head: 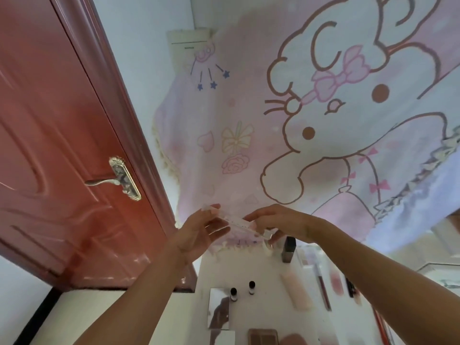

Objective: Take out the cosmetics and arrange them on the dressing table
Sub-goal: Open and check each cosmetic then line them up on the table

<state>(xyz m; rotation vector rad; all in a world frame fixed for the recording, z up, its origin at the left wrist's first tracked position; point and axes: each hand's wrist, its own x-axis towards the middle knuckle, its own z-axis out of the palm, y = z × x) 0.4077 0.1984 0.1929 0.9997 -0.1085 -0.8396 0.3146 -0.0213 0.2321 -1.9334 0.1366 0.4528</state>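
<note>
Head view: your left hand [201,232] and right hand [276,220] each pinch one end of a clear packet [236,221], held up in front of the pink bunny curtain [323,108] — above the far edge of the white dressing table [268,317]. On the table stand two black-capped bottles [252,288], with a mirror [219,308] just left and a pink tube [296,291] right — the red door [62,145] is at your left

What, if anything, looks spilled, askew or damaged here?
Nothing stands out. Two small bottles stand upright on the dressing table, the pink tube lies flat, and the left hand and right hand hold a clear packet.
</note>
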